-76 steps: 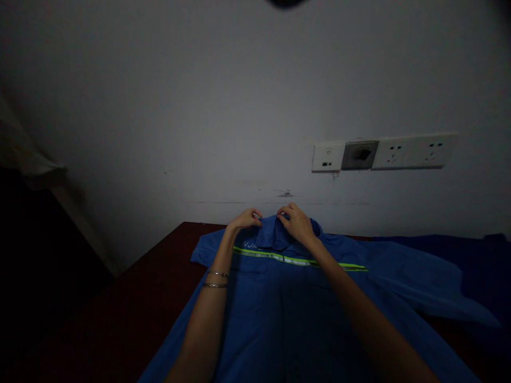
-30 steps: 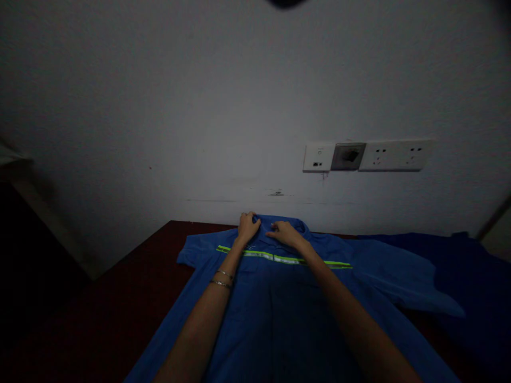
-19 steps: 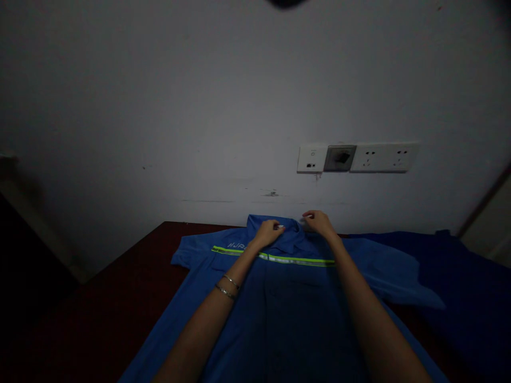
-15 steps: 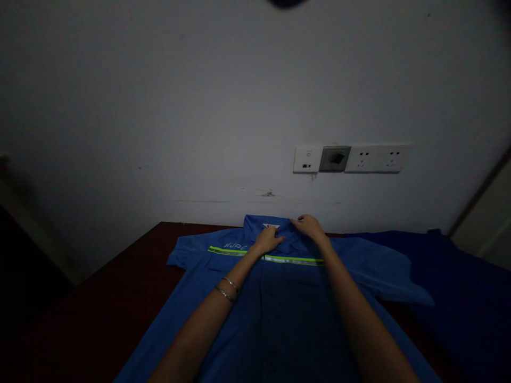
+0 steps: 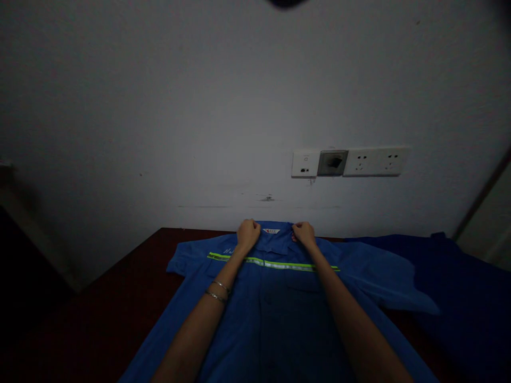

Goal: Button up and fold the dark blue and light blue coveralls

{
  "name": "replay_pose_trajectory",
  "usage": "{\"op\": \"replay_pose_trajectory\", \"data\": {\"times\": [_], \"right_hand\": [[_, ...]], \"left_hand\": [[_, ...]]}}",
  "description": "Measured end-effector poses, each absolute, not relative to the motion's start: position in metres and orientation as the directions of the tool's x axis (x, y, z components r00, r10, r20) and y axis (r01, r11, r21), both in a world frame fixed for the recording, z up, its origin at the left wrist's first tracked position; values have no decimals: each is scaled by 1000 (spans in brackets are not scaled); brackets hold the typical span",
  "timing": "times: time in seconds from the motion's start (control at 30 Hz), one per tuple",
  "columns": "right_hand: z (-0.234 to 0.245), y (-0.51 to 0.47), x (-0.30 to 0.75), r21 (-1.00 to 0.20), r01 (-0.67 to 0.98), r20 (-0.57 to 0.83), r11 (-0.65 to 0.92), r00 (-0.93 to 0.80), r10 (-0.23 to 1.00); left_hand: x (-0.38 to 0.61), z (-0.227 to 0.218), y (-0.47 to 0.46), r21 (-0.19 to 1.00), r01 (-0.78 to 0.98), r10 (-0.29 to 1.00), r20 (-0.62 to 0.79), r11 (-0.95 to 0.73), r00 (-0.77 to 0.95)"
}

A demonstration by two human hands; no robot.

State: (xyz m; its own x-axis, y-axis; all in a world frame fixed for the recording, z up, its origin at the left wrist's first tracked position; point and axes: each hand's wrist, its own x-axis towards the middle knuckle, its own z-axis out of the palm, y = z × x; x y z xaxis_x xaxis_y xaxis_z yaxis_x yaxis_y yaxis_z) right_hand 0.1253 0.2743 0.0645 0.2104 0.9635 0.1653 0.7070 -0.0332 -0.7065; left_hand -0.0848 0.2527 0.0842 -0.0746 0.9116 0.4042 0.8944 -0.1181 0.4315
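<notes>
A blue short-sleeved work shirt (image 5: 239, 303) lies spread out, front side up, its collar toward the wall. A yellow-green and silver reflective stripe (image 5: 279, 265) crosses its chest, and a white label (image 5: 271, 231) shows inside the neck. My left hand (image 5: 248, 234) is closed on the left side of the collar, with two bracelets on that wrist. On the collar's other side, my right hand (image 5: 303, 234) pinches the fabric. Part of the lettering on the chest is hidden behind my left arm.
Beneath the shirt is a dark red tabletop (image 5: 120, 298) that meets the pale wall (image 5: 223, 133). Darker blue cloth (image 5: 471, 298) lies at the right, partly under a sleeve. Sockets and switches (image 5: 371, 161) are set in the wall above the table.
My left hand has moved left from the neck opening to the collar's left side and closed on it. My right hand has shifted slightly down, still at the collar. The label is now uncovered.
</notes>
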Motion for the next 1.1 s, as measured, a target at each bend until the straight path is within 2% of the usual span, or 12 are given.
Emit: {"op": "replay_pose_trajectory", "data": {"times": [0.1, 0.23, 0.37, 0.57, 0.73, 1.0, 1.1], "right_hand": [[53, 278, 124, -764, 645, 156, -17, 210, 965], [46, 283, 129, -770, 638, 190, 17, 203, 961], [48, 287, 141, -719, 689, 271, 91, 158, 950], [42, 294, 146, -676, 721, 272, 155, 48, 961], [40, 298, 149, -668, 717, 282, 200, -6, 960], [65, 298, 170, -663, 616, 434, 426, -147, 889], [74, 294, 175, -672, 569, 474, 474, -162, 865]], "left_hand": [[-120, 88, 263, 447, 894, 961, 249, -2, -123], [-137, 75, 273, 489, 868, 967, 251, -85, -47], [-133, 64, 285, 606, 775, 968, 251, -177, 25], [-142, 59, 305, 761, 638, 992, 119, -122, 48], [-148, 67, 309, 838, 538, 992, 29, -90, 121], [-142, 91, 318, 895, 377, 968, 192, -240, 161], [-140, 100, 321, 891, 316, 937, 262, -327, 231]]}}
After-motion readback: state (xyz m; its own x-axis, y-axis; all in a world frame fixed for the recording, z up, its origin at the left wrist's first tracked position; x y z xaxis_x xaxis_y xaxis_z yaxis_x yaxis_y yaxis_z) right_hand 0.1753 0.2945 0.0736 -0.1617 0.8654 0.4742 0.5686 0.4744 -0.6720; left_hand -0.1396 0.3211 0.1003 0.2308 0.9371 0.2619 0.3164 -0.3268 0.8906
